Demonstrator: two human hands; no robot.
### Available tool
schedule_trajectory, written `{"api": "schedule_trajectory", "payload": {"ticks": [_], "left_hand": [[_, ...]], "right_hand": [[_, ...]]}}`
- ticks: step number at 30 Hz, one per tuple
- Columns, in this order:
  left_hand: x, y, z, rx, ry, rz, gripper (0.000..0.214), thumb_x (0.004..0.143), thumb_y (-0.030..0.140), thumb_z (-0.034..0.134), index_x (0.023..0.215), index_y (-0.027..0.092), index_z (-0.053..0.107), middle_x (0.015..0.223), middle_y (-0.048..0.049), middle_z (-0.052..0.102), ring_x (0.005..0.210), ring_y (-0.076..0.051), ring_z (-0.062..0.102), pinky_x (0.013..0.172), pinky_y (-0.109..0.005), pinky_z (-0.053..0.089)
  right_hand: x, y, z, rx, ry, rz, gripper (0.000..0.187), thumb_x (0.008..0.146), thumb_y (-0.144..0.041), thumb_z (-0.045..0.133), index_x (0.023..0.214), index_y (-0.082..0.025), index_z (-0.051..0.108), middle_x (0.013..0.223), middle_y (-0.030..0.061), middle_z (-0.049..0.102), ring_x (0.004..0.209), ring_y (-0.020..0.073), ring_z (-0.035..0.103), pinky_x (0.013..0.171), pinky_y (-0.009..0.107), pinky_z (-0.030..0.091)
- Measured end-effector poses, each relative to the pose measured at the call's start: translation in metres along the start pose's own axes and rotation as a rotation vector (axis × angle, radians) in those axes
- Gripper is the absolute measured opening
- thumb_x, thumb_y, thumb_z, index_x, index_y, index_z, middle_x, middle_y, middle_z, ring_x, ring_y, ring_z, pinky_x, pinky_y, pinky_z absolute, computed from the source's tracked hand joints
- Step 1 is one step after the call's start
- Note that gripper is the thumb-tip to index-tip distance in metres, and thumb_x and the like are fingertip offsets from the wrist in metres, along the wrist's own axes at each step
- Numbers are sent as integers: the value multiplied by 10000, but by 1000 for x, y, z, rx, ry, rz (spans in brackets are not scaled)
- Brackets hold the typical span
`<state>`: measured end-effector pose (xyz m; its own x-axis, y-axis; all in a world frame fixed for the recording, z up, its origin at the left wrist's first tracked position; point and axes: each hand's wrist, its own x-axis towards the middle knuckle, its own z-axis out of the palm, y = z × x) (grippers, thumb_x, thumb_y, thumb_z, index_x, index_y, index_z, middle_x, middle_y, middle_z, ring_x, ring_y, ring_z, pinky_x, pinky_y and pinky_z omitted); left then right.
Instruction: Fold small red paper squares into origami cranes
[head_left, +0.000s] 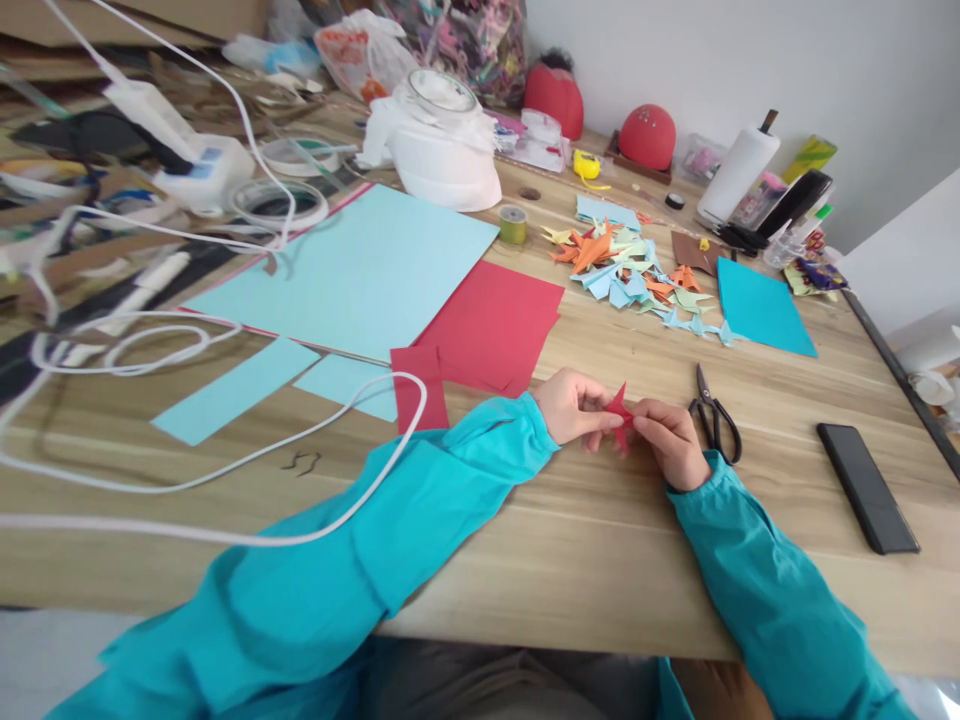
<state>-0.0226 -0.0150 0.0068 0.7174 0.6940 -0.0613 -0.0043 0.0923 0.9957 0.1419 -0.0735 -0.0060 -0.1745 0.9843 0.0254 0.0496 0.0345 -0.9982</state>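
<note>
A small folded red paper piece with pointed tips (619, 412) is pinched between my two hands above the table. My left hand (574, 408) grips its left side with thumb and fingers. On the other side, my right hand (670, 438) pinches it, partly covering it. To the right of that hand lies a pair of black scissors (705, 408). Red paper sheets (491, 325) lie to the left, beyond my left hand, with a smaller red strip (420, 388) near them. Farther back is a pile of folded paper pieces (619, 265) in orange, pale blue and cream.
A large light-blue sheet (360, 270) covers the table's left half. A white cable (225, 485) loops across the left front. A black phone (866, 487) lies at right, a turquoise sheet (765, 305) behind it. A thread spool (513, 226) and yellow tape measure (586, 166) stand farther back.
</note>
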Motion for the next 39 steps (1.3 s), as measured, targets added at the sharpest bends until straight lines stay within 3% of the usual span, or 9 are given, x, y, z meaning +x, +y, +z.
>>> {"api": "schedule_trajectory", "payload": {"ticks": [5, 13, 18, 26, 33, 39], "left_hand": [[0, -1, 1, 9, -8, -25, 196, 679, 263, 677, 632, 81, 625, 411, 3, 560, 362, -71, 488, 418, -190, 410], [1, -2, 1, -14, -1, -38, 198, 675, 262, 679, 655, 73, 627, 415, 3, 562, 370, -65, 503, 404, -168, 404], [5, -6, -1, -100, -5, -81, 224, 641, 272, 704, 631, 66, 617, 471, -15, 591, 387, -88, 544, 403, -190, 430], [8, -11, -1, -149, 22, -87, 243, 615, 280, 725, 612, 68, 607, 497, -25, 601, 396, -101, 556, 397, -206, 446], [6, -10, 1, -117, 30, -79, 212, 633, 254, 710, 615, 69, 607, 503, -28, 608, 388, -94, 550, 389, -198, 437], [5, -9, 1, -101, 23, -61, 229, 648, 276, 701, 619, 69, 606, 481, -18, 595, 390, -86, 547, 393, -181, 432]], "right_hand": [[0, -6, 3, -184, 12, -45, 292, 852, -389, 498, 670, -174, 574, 551, 3, 583, 495, 114, 518, 498, 247, 424], [-2, -2, 5, -281, 38, -61, 317, 883, -417, 430, 733, -171, 563, 537, -7, 558, 472, 107, 500, 494, 241, 405], [-1, 2, 4, -261, 104, -65, 326, 869, -443, 444, 693, -183, 533, 559, 0, 570, 486, 111, 504, 497, 244, 413], [1, -2, 5, -97, 86, -3, 363, 870, -469, 423, 710, -177, 567, 567, 13, 577, 491, 125, 524, 475, 255, 437], [3, -5, 5, -179, 35, -27, 363, 850, -465, 466, 670, -166, 567, 566, 9, 578, 472, 106, 519, 464, 235, 426], [2, -3, 6, -248, 73, -17, 355, 837, -472, 483, 684, -164, 570, 512, -3, 572, 384, 90, 490, 377, 210, 383]]}}
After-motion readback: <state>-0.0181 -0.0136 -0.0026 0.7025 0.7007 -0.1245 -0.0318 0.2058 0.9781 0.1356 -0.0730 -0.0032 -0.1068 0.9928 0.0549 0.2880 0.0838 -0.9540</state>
